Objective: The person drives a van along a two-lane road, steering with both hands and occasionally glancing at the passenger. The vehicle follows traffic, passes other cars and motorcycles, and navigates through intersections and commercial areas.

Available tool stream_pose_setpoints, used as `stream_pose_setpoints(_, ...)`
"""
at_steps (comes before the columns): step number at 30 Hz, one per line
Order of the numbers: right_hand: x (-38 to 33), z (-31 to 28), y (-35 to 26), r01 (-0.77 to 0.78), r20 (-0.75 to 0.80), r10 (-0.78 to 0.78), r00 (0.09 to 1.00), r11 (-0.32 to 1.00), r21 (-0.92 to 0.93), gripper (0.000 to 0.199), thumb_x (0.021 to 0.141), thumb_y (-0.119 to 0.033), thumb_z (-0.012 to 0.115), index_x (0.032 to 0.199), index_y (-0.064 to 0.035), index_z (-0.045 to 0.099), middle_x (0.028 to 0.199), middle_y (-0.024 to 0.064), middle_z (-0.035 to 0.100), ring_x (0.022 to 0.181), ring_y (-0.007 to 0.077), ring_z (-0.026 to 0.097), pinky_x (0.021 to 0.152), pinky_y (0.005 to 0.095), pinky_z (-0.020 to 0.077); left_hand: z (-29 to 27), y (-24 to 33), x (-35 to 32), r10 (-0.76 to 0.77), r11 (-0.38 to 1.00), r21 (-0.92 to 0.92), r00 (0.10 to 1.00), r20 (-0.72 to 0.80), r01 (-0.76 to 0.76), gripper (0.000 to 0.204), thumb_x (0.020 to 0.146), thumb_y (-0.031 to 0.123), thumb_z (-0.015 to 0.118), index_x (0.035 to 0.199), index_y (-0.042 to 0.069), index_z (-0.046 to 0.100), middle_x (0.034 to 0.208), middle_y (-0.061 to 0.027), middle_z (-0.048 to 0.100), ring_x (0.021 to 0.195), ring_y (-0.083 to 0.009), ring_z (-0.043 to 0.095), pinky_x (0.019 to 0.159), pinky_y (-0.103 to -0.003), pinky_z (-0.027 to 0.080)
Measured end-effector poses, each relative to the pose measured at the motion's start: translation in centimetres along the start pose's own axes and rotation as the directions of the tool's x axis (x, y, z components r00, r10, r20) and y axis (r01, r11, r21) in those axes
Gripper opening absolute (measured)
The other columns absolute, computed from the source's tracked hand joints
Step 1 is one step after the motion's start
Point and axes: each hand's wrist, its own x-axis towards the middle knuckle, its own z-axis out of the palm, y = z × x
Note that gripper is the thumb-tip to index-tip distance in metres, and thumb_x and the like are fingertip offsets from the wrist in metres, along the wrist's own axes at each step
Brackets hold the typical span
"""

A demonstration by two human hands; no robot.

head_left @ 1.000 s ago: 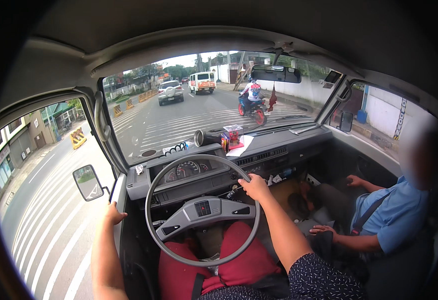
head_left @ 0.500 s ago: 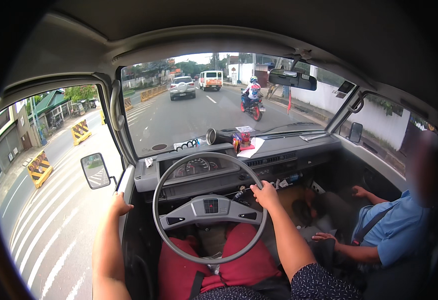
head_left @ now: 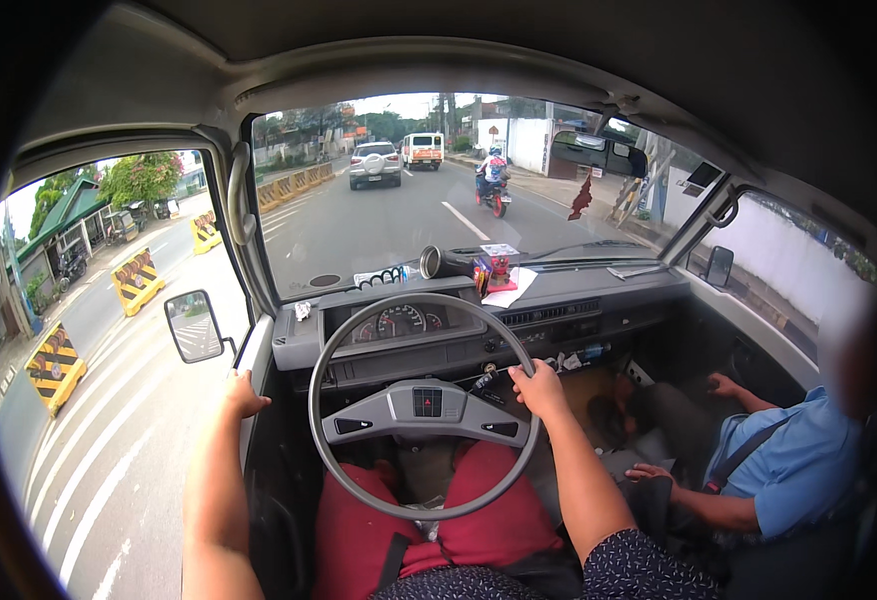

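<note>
My right hand point(head_left: 537, 388) is closed round the right side of the grey steering wheel point(head_left: 321, 440). The wheel's centre pad sits level, with a dark square panel in its middle. Over on the left, my left hand point(head_left: 246, 396) grips the door's window ledge point(head_left: 256, 350), its thumb on the inner side and most of its fingers hidden. A side mirror point(head_left: 194, 325) stands just beyond that hand. Behind the wheel is the instrument cluster point(head_left: 399, 322) with round dials.
Ahead on the road are a silver car point(head_left: 375, 165), a white van point(head_left: 423, 150) and a motorcycle rider point(head_left: 493, 175). Striped barriers point(head_left: 56, 368) line the left. A passenger point(head_left: 789, 450) in blue sits at right. A dark cylinder point(head_left: 447, 263) and paper point(head_left: 511, 290) lie on the dashboard point(head_left: 619, 290).
The barriers and roadside have slid past as the vehicle moves forward. The motorcycle appears smaller and slightly further left. The red hanging ornament has swung. Both my hands keep their places.
</note>
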Motion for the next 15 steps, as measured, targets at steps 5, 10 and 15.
stream_pose_setpoints(5, -0.5, -0.1, -0.6, -0.008, -0.014, 0.008, 1.0, 1.0, 0.01, 0.027, 0.097, -0.027, 0.072, 0.099, -0.0008, 0.066, 0.073, 0.0048, 0.068, 0.058, 0.0143, 0.065, 0.056, 0.031, 0.0535, -0.3, 0.7, -0.5, 0.011, 0.992, 0.124, 1.0, -0.019, -0.008, 0.094, 0.081, 0.052, 0.083, 0.152, 0.003, 0.046, 0.153, -0.0274, 0.046, 0.142, -0.0409, 0.048, 0.115, -0.045, 0.045)
stream_pose_setpoints(10, -0.8, 0.0, 0.2, -0.004, -0.019, 0.004, 1.0, 0.999, 0.033, 0.026, 0.097, -0.027, 0.072, 0.1, -0.0014, 0.066, 0.073, 0.0047, 0.068, 0.058, 0.0146, 0.065, 0.055, 0.0314, 0.0529, -1.8, 1.3, -2.2, -0.024, 0.995, 0.101, 1.0, 0.011, 0.023, 0.089, 0.083, 0.053, 0.081, 0.153, 0.008, 0.048, 0.155, -0.022, 0.048, 0.14, -0.0398, 0.051, 0.114, -0.046, 0.046)
stream_pose_setpoints(15, -0.8, 0.0, 0.5, -0.002, -0.032, 0.003, 0.999, 0.999, 0.032, 0.026, 0.097, -0.027, 0.072, 0.098, -0.0016, 0.065, 0.073, 0.0055, 0.068, 0.058, 0.0149, 0.065, 0.055, 0.032, 0.0527, -2.6, 1.8, -3.1, -0.015, 0.991, 0.131, 1.0, 0.023, 0.012, 0.088, 0.084, 0.052, 0.08, 0.154, 0.01, 0.048, 0.156, -0.0226, 0.047, 0.138, -0.0399, 0.053, 0.113, -0.047, 0.047)
